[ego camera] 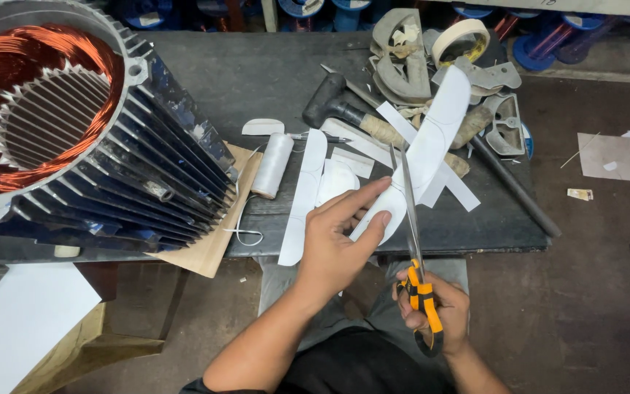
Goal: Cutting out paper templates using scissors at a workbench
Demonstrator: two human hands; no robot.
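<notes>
The long white strip of thin insulating paper with rounded ends point(424, 157) is looking light, flexible and easy to crease, so it is best taken flat near the end being cut, as the left hand point(340, 241) is doing, pinching its lower end between thumb and fingers above the near edge of the dark tabletop point(257, 80). The right hand point(432, 306) is gripping the orange-and-black handles of the steel scissors point(411, 233), whose blades are running up alongside the strip, just right of the left fingers.
</notes>
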